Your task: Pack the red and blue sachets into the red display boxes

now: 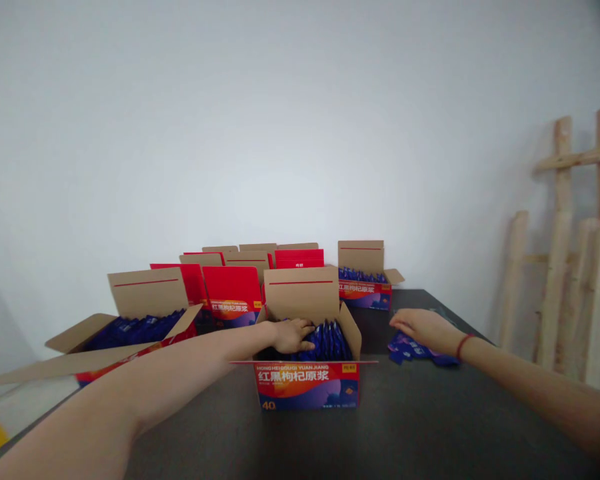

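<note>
In front of me stands an open carton [307, 390], red and blue with "40" on its front. Dark blue sachets [330, 340] stand upright in a row inside it. My left hand [293, 335] reaches into this carton from the left, fingers stretched out and thumb apart, resting against the sachets. To the right, a small pile of blue-purple sachets [415, 350] lies on the dark table. My right hand [427, 330], with a red cord at the wrist, bends over the pile, its fingers pressed together. Whether a sachet is between those fingertips is hidden.
At the left is another open carton [145, 283] full of sachets. A filled open carton [363, 293] stands at the back right. Several more cartons [233, 293] crowd behind the middle one. Wooden frames [563, 267] lean against the wall beyond the table's [380, 433] right edge.
</note>
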Demonstrator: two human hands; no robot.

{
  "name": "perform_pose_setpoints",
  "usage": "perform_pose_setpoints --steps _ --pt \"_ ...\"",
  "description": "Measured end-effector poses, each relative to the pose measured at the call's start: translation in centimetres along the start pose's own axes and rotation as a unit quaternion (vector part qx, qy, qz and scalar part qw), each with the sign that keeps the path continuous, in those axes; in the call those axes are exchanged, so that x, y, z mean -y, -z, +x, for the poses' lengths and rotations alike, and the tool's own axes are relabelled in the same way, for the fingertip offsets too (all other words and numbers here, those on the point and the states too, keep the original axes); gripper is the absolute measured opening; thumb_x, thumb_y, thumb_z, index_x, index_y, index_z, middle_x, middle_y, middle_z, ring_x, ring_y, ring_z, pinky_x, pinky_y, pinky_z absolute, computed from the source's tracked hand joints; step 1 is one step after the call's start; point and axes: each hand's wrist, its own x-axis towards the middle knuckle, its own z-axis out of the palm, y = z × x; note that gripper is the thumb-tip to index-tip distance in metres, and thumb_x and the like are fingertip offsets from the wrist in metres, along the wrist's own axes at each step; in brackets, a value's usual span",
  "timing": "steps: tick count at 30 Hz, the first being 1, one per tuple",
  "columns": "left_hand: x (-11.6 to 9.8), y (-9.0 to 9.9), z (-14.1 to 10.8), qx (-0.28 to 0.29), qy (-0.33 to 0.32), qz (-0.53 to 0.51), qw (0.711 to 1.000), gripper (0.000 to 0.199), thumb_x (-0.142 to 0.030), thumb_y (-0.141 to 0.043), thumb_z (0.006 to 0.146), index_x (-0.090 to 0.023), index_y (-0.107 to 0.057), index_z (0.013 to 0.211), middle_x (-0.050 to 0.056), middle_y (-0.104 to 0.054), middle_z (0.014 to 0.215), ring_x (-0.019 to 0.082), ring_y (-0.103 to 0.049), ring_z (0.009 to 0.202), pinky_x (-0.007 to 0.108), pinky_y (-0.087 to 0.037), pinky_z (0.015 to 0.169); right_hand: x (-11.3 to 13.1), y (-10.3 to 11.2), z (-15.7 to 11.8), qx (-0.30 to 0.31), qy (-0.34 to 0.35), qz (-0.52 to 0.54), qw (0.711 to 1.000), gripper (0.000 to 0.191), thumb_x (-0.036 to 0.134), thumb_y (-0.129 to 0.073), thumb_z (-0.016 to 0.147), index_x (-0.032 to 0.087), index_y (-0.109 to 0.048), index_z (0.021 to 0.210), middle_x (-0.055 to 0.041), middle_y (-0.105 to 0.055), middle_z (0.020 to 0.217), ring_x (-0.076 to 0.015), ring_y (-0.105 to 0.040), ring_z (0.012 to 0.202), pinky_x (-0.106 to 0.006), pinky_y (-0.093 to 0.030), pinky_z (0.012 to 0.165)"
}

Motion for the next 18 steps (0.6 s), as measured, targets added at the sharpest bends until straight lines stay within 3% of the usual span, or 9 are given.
perform_pose_setpoints --steps 3,5,8,11,14,16,18 --pt "-0.6 1.4 0.3 -0.015 0.025 -0.040 0.999 0.058 -0.054 -0.060 0.080 -0.015 -0.058 0.123 0.014 -0.055 0.134 0.029 -0.048 0.127 0.035 -0.039 0.104 1.0 -1.2 1.5 0.026 -0.035 0.046 0.998 0.036 0.051 -0.050 0.083 0.018 -0.066 0.086 -0.0116 -0.070 0.095 -0.0225 -0.065 0.086 -0.031 -0.054 0.071" --pt "-0.7 3.2 -0.9 -0.063 0.050 -0.068 0.994 0.048 -0.048 -0.060 0.082 -0.018 -0.060 0.120 0.010 -0.060 0.128 0.023 -0.053 0.121 0.029 -0.041 0.099 2.7 -2.7 2.1 0.051 -0.058 0.076 0.994 0.052 0.060 -0.036 0.089 0.016 -0.064 0.094 -0.0126 -0.070 0.092 -0.0194 -0.066 0.077 -0.028 -0.054 0.060" --pt "-0.2 5.8 -5.2 -0.178 0.122 -0.101 0.971 0.037 -0.039 -0.046 0.091 -0.019 -0.059 0.119 0.007 -0.058 0.129 0.020 -0.052 0.121 0.027 -0.037 0.103 5.2 -5.1 1.4 0.092 -0.075 0.102 0.988 0.064 0.065 -0.024 0.090 0.014 -0.061 0.099 -0.0119 -0.069 0.082 -0.0152 -0.063 0.059 -0.023 -0.049 0.045" --pt "0.6 6.1 -10.3 -0.251 0.232 -0.141 0.929 0.042 -0.041 -0.035 0.094 -0.015 -0.059 0.116 0.011 -0.059 0.126 0.024 -0.054 0.118 0.034 -0.042 0.098 6.8 -6.8 -0.2 0.117 -0.055 0.103 0.986 0.054 0.062 -0.037 0.087 0.015 -0.061 0.095 -0.0088 -0.066 0.072 -0.0160 -0.058 0.050 -0.024 -0.044 0.038" --pt "0.9 4.0 -13.1 -0.197 0.312 -0.215 0.904 0.059 -0.057 -0.030 0.091 -0.011 -0.067 0.087 0.014 -0.070 0.091 0.026 -0.067 0.082 0.033 -0.052 0.067 7.5 -7.8 -0.6 0.101 -0.003 0.103 0.989 0.035 0.046 -0.056 0.080 0.016 -0.063 0.095 -0.0088 -0.068 0.082 -0.0222 -0.064 0.072 -0.031 -0.052 0.059" --pt "0.6 2.1 -13.3 -0.138 0.330 -0.265 0.896 0.066 -0.063 -0.028 0.089 -0.012 -0.065 0.068 0.012 -0.067 0.068 0.022 -0.066 0.059 0.029 -0.049 0.051 7.3 -8.4 -0.2 0.078 0.015 0.109 0.991 0.028 0.039 -0.054 0.079 0.015 -0.064 0.091 -0.0094 -0.069 0.088 -0.0254 -0.063 0.085 -0.034 -0.051 0.074" --pt "0.1 0.7 -12.7 -0.110 0.328 -0.294 0.891 0.062 -0.062 -0.033 0.088 -0.013 -0.061 0.062 0.009 -0.063 0.056 0.018 -0.061 0.049 0.025 -0.045 0.044 6.6 -8.9 0.2 0.059 0.013 0.116 0.991 0.028 0.036 -0.047 0.082 0.014 -0.063 0.084 -0.0101 -0.069 0.084 -0.0262 -0.063 0.084 -0.035 -0.050 0.075"
